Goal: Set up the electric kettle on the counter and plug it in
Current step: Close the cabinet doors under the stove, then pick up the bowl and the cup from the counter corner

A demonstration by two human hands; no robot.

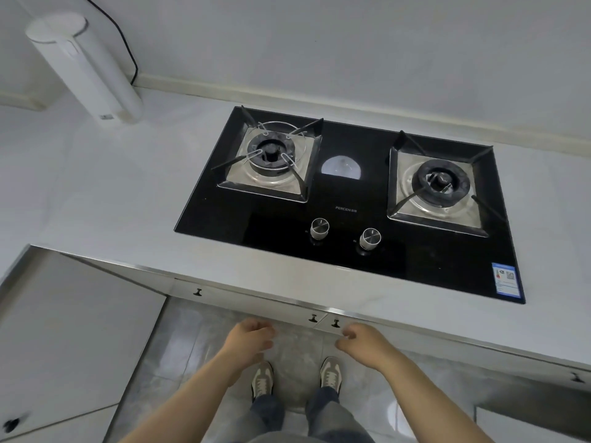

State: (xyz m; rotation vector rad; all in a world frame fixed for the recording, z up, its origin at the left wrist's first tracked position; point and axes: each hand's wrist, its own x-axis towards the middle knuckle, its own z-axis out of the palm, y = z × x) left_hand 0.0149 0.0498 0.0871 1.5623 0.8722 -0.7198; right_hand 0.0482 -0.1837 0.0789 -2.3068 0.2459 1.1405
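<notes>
I am looking down from head height at a pale counter (pixel 105 199) with both hands hanging below its front edge, above the floor. My left hand (pixel 251 342) is loosely curled, fingers half bent, holding nothing. My right hand (pixel 364 343) is the same, relaxed and empty, just beside two small black cabinet knobs (pixel 323 320).

The kettle (pixel 84 67) stands far ahead of my left hand and well off to its left, at the back of the counter near the wall. It is a tall white cylinder with a flat lid, sitting upright on what looks like its base. A black cord (pixel 123 39) runs up the wall just beside it; I cannot see a plug or a socket from here.

Straight ahead of both hands, set into the counter, is a black glass stove (pixel 345 203) with two burners and two knobs.

I judge the kettle to be rigid, smooth-sided plastic, likely slippery to a bare palm. Its weight depends on water inside, which I cannot see. A pale strip down its near side appears to be the handle, and that is where I would grip it, with the other hand steadying the body. The cord will be limp and light.
</notes>
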